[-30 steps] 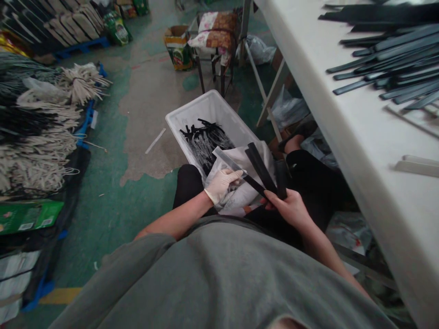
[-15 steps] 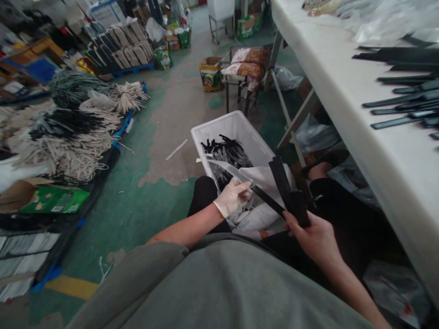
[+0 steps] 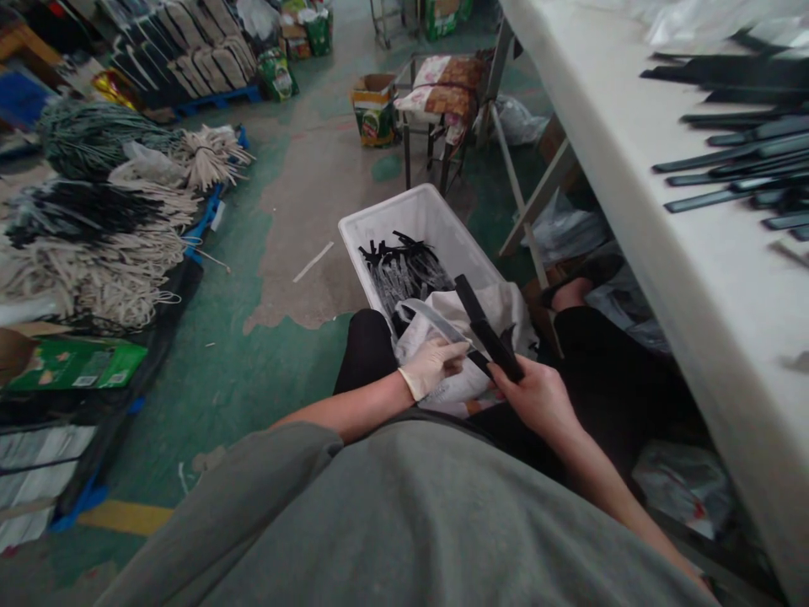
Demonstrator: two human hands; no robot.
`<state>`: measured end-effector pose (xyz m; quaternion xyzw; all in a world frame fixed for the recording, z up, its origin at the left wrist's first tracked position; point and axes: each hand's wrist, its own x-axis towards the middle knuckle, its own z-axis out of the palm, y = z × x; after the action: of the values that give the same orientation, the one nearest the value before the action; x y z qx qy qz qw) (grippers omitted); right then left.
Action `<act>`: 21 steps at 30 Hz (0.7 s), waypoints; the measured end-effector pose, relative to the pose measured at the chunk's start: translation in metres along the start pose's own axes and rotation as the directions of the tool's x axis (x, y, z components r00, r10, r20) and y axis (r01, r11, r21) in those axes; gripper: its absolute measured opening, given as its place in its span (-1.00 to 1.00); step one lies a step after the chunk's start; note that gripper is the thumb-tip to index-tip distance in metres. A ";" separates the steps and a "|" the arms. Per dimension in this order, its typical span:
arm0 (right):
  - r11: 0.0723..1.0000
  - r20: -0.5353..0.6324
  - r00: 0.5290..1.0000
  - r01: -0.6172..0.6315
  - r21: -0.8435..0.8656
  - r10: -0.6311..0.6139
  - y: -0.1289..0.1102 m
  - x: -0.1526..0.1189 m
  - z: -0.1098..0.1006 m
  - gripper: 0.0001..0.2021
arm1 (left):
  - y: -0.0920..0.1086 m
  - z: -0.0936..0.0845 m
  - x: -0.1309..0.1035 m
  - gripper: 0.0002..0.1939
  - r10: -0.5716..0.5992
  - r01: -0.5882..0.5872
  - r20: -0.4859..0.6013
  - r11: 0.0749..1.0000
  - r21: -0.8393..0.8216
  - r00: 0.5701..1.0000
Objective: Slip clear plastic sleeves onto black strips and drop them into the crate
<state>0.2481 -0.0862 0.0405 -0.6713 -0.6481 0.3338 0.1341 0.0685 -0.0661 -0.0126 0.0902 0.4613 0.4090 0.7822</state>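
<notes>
My left hand (image 3: pixel 433 367), in a pale thin glove, is pinched on a thin strip (image 3: pixel 436 319) whose far part looks grey and translucent and whose near end is black. That strip slants across to my right hand (image 3: pixel 537 396), which is bare and closed round a bundle of flat black strips (image 3: pixel 484 329) pointing up and away. Just beyond both hands stands a white plastic tub (image 3: pixel 468 240) with many black and grey strips (image 3: pixel 408 270) piled inside. A whitish sack (image 3: pixel 506 308) drapes over the tub's near end, below the bundle.
On the right runs a long white table (image 3: pixel 632 169) with black strips (image 3: pixel 739 160) on it. A stool with a patterned cushion (image 3: pixel 442 84) and a cardboard box (image 3: pixel 372 110) stand beyond the tub. Bundled cords (image 3: pixel 101 261) lie at the left.
My right hand has moved left with the black bundle, closer to my left hand. Less of the black strip shows between the hands. The view has shifted slightly.
</notes>
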 end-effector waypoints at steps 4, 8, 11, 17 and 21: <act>0.994 0.030 0.999 -0.026 0.102 0.023 -0.005 0.002 0.000 -0.69 | -0.007 0.003 0.001 -0.62 0.034 -0.036 0.070 0.999 0.014 0.997; 0.990 0.086 0.995 -0.055 0.129 0.044 0.003 -0.005 -0.006 -0.68 | 0.011 -0.004 0.001 -0.66 0.069 -0.068 -0.075 0.998 0.011 0.995; 0.986 0.063 0.996 -0.066 0.151 0.057 -0.002 -0.003 -0.002 -0.74 | 0.007 0.001 -0.001 -0.69 0.018 -0.017 -0.031 1.000 0.024 0.999; 0.963 0.088 0.994 -0.088 0.254 0.068 0.000 0.002 -0.004 -0.78 | 0.009 0.004 0.000 -0.69 0.043 -0.043 -0.054 0.999 0.008 0.998; 0.965 0.118 0.990 -0.107 0.241 0.080 0.009 -0.007 -0.011 -0.76 | 0.022 0.000 0.000 -0.69 0.016 -0.012 -0.122 0.999 0.031 0.992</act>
<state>0.2621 -0.0914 0.0454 -0.6604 -0.5755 0.4531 0.1657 0.0565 -0.0517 -0.0012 0.0800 0.5136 0.4123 0.7482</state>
